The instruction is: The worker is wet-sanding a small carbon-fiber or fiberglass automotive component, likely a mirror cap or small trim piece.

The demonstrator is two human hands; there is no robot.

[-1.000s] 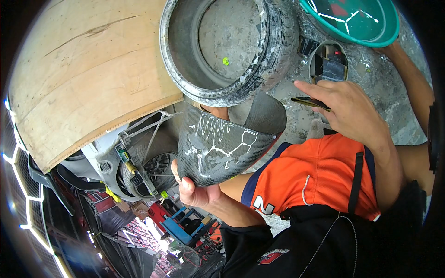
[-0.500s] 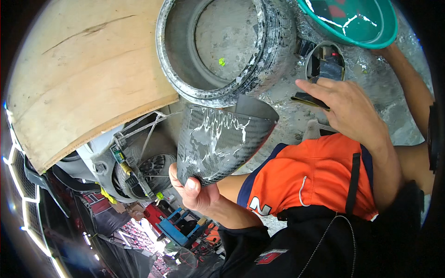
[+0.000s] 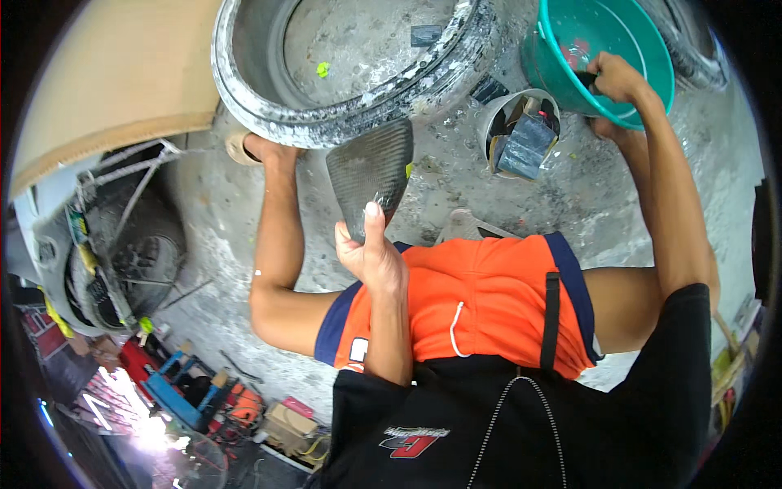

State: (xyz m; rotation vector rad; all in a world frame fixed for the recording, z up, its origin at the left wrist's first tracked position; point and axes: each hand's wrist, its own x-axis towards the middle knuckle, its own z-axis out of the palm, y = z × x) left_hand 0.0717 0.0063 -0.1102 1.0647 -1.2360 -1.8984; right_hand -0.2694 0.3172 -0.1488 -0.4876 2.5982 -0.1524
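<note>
Pinched in my left hand is a curved dark carbon-fibre piece, raised in front of the tyre. My right hand is inside the rim of the green plastic tub, closed on a dark sheet, probably an abrasive pad, partly hidden by the fingers. Just left of the tub stands a pale container holding several dark pads or sheets. A small dark block and a bright yellow-green scrap lie on the floor within the tyre's ring.
A wooden board lies at upper left, above a wheel with straps. Lower left holds a blue trolley, boxes and tools. Another tyre is behind the tub. My legs spread over the grey concrete floor.
My right hand has moved up and away from the carbon piece into the green tub. My left hand now holds the piece more upright. The view has shifted, showing more of my legs.
</note>
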